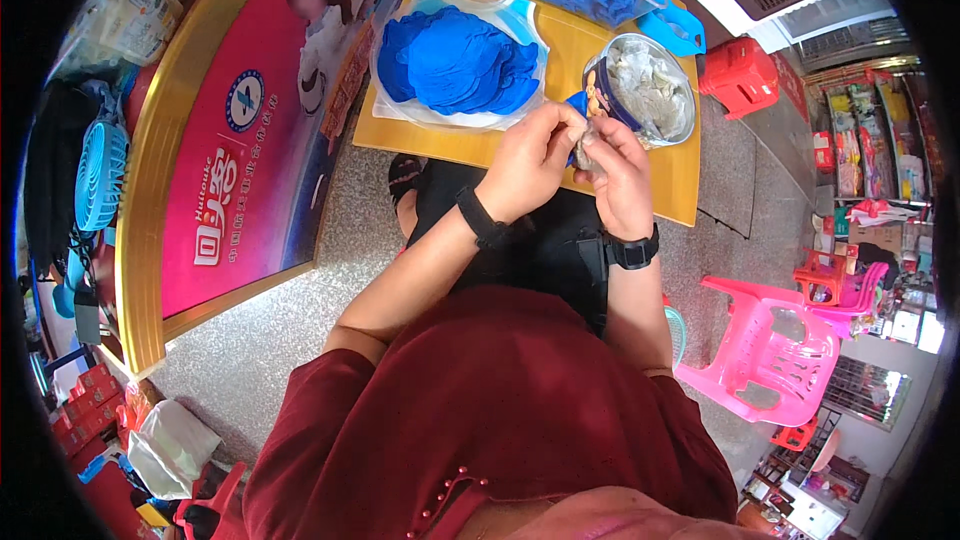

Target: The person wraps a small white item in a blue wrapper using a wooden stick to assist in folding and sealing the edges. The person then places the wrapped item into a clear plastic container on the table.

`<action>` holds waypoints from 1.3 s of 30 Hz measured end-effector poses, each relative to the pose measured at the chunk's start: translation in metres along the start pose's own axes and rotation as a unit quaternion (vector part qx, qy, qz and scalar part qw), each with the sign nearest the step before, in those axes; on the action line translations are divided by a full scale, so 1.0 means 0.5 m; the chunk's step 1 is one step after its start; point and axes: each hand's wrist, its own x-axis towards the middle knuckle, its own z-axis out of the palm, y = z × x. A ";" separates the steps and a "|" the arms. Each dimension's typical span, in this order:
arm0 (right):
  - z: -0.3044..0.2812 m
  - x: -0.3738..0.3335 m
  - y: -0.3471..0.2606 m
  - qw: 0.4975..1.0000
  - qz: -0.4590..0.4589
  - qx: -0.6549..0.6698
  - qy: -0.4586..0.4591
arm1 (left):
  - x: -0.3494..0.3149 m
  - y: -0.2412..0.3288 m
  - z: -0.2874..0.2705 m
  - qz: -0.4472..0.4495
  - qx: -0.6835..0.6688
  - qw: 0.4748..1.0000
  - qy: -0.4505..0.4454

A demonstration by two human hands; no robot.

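Both hands meet just over the near edge of a yellow wooden table [625, 195]. My left hand [528, 158] is closed in a pinch on a small blue fabric piece [577, 102], partly hidden by the fingers. Against it, my right hand [620, 175] pinches a small greyish piece [587, 152] whose kind I cannot make out. A heap of blue fabric pieces [460, 62] lies in a shallow basin [400, 112] left of the hands. Just beyond my right hand stands an oval tin [688, 118] holding crumpled greyish-white material [648, 85].
A clear plastic bin [640, 12] of blue pieces and a blue plastic item [675, 32] are at the table's far side. A red stool [740, 78] and a pink chair [775, 355] stand right. On the left runs a pink, gold-framed counter [265, 140].
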 end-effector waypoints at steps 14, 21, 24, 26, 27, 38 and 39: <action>-0.004 0.005 0.023 0.979 -0.136 -0.141 0.062 | -0.008 0.006 0.011 -0.045 -0.047 0.996 0.060; 0.011 0.014 0.033 0.958 -0.214 -0.169 0.093 | -0.013 0.016 0.021 -0.052 -0.041 0.996 0.066; 0.026 -0.007 0.001 0.970 -0.196 -0.135 0.053 | -0.011 0.007 0.028 -0.097 -0.164 0.976 0.103; 0.037 -0.015 -0.001 0.955 -0.258 -0.146 0.020 | -0.004 -0.001 0.028 -0.121 -0.226 0.960 0.110; 0.028 -0.020 0.000 0.960 -0.229 -0.163 -0.006 | 0.000 -0.003 0.021 -0.129 -0.235 0.958 0.104; 0.026 -0.001 0.008 0.965 -0.208 -0.151 0.054 | -0.004 -0.010 0.020 -0.122 -0.243 0.959 0.075; 0.025 -0.002 0.012 0.964 -0.213 -0.155 0.044 | -0.004 -0.005 0.019 -0.123 -0.254 0.957 0.072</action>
